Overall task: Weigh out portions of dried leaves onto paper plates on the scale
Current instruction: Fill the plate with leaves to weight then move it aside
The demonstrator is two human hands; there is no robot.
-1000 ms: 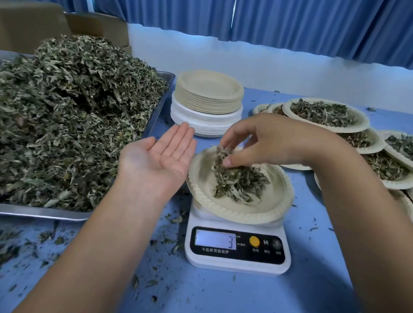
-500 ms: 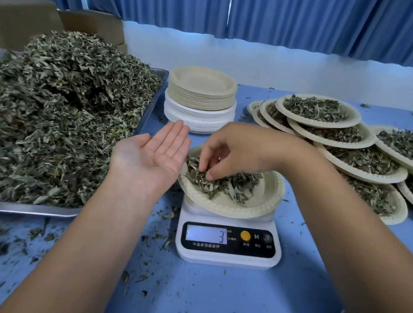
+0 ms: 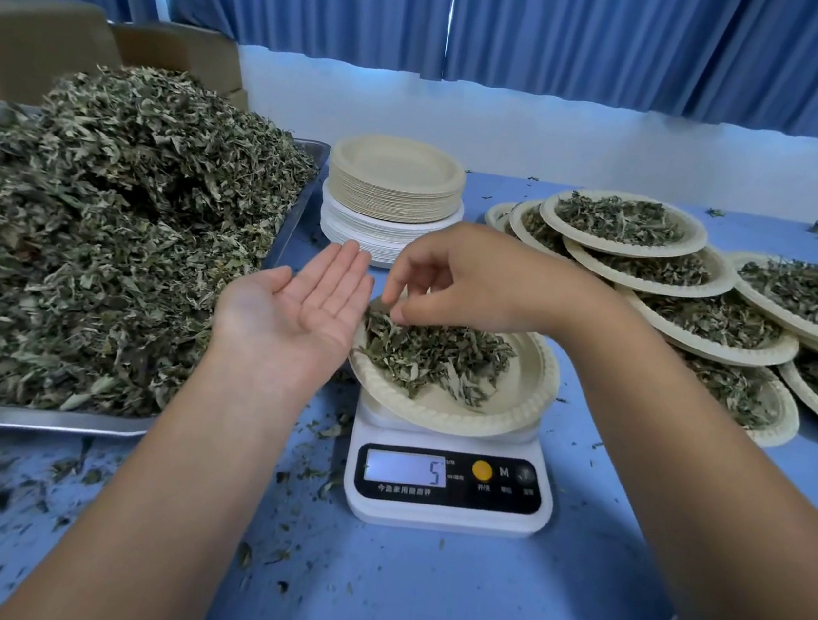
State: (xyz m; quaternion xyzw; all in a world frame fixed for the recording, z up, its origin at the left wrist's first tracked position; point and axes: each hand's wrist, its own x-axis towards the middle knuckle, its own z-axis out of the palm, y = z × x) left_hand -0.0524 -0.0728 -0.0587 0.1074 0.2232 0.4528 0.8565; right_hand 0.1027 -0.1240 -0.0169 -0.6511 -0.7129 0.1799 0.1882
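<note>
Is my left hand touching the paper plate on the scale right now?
Cannot tell. In the head view the left hand overlaps the left rim of the paper plate and hides it, so neither contact nor a gap shows.

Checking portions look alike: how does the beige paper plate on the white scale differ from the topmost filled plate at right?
The beige paper plate sits alone on the white scale, dried leaves bunched left; the topmost filled plate rests on other plates, leaves spread across it. The right hand pinches the first's leaves; nothing touches the second. Both have crimped rims.
</note>
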